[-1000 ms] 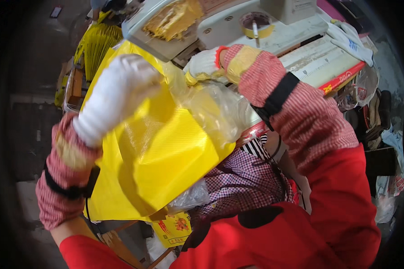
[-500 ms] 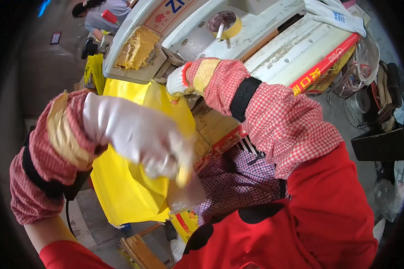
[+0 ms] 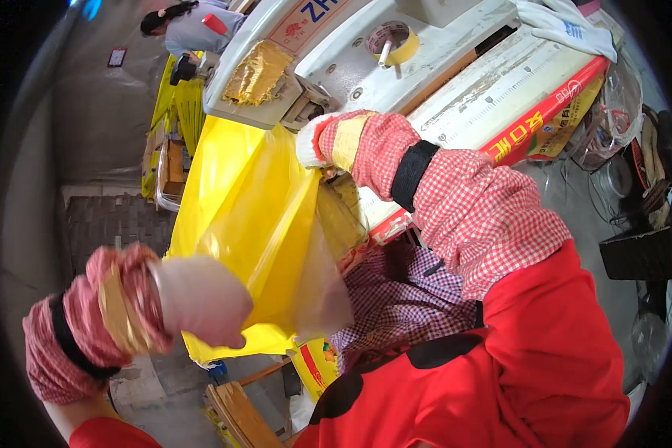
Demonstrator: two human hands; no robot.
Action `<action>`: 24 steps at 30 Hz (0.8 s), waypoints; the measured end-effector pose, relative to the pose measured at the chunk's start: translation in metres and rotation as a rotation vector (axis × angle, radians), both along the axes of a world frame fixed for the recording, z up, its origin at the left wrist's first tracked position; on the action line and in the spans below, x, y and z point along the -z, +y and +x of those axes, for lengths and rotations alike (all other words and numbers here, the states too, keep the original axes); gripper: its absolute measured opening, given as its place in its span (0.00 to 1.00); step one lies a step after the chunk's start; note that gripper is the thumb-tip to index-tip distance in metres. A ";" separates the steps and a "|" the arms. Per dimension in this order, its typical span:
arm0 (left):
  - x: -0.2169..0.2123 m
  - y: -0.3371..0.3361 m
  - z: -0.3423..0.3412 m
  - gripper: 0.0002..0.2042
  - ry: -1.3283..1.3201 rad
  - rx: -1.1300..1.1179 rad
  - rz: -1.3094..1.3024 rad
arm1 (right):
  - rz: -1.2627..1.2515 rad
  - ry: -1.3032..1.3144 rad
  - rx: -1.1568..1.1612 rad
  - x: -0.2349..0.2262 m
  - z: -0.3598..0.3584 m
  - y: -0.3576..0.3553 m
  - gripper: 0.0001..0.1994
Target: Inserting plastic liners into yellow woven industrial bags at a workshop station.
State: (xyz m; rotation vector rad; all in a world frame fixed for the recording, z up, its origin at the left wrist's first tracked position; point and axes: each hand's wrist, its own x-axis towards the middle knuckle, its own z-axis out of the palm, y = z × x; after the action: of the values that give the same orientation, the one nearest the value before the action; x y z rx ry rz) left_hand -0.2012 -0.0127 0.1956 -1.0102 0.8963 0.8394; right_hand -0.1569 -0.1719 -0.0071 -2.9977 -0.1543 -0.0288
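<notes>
A large yellow plastic sack [image 3: 239,194] with a cloudy, see-through layer along its right side hangs in folds below the head of a white sewing machine [image 3: 257,67]. My right hand [image 3: 313,145], in a white glove with a red cuff, is at the sack's upper right edge, close under the machine head. Its fingers curl down at that edge and are partly hidden. Over the sack's lower left part is my left hand [image 3: 205,302], also white-gloved; motion blurs its fingers, so I cannot see whether they grip anything.
A tape roll [image 3: 403,51] with a white stick lies on the machine. Behind it are a white work surface [image 3: 470,104] and a spare glove [image 3: 575,30]. Yellow sheets [image 3: 190,112] and a person [image 3: 194,30] are at far left. Wooden pieces [image 3: 243,414] lie below.
My left hand has swung left and down, away from the see-through layer. The sack is spread out more, showing broad folds. The view has shifted slightly; my right hand stays by the machine.
</notes>
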 end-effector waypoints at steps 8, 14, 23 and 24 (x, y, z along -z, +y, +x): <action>0.069 0.069 -0.044 0.10 1.024 0.149 -0.372 | -0.316 -0.258 0.494 0.023 -0.022 0.123 0.13; 0.086 0.058 -0.045 0.12 0.963 -0.062 -0.234 | 0.342 0.257 -0.339 0.028 -0.080 0.171 0.19; 0.072 0.079 -0.030 0.11 0.972 0.138 -0.485 | 0.648 0.037 0.796 -0.024 -0.074 0.084 0.21; 0.073 0.081 -0.029 0.11 0.996 0.166 -0.492 | 0.599 0.044 0.827 -0.020 -0.065 0.087 0.21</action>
State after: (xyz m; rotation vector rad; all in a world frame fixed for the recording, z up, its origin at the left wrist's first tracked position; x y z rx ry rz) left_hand -0.2305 0.0683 0.1221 -0.8838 2.0827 1.0068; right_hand -0.2224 -0.0845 0.0131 -2.2586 0.9196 -0.0770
